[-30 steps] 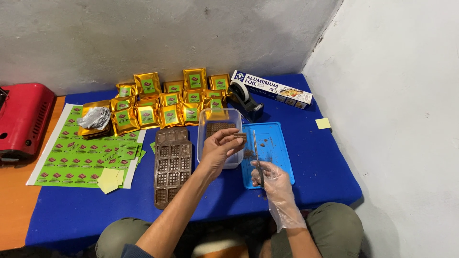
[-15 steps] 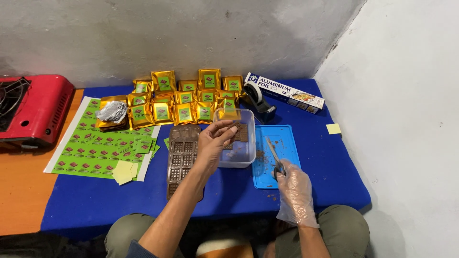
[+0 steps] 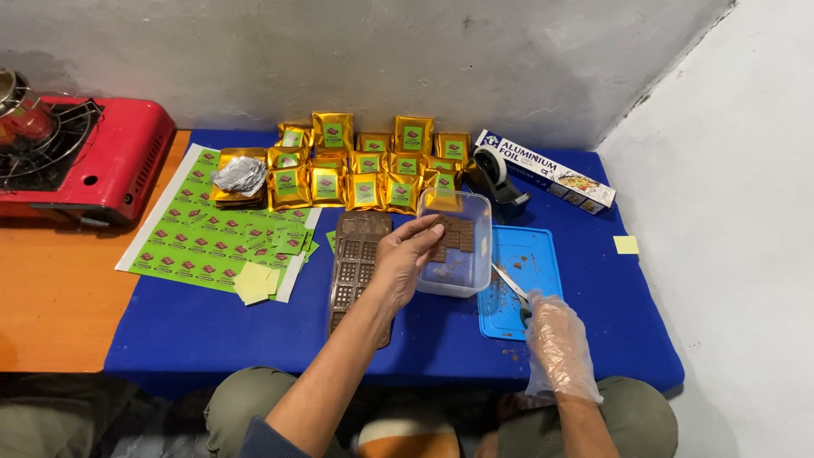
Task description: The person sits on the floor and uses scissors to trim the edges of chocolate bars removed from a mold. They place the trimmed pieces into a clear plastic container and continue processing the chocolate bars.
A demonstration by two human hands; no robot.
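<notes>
Cloth (image 3: 212, 331) of blue covers the table, cut off by knees at the bottom edge. Since a moment ago the left hand (image 3: 405, 254) has dipped into the clear plastic container (image 3: 462, 284), fingers pinched on a chocolate bar (image 3: 441, 242) there. The gloved right hand (image 3: 555, 343) grips a knife (image 3: 509, 282), handle hidden, over the blue lid (image 3: 530, 263).

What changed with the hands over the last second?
The gloved right hand drew back off the blue lid toward the body, keeping hold of the scissors. The bare left hand stayed at the clear container, fingers on the chocolate pieces. The mould and gold pouches stayed put.
</notes>
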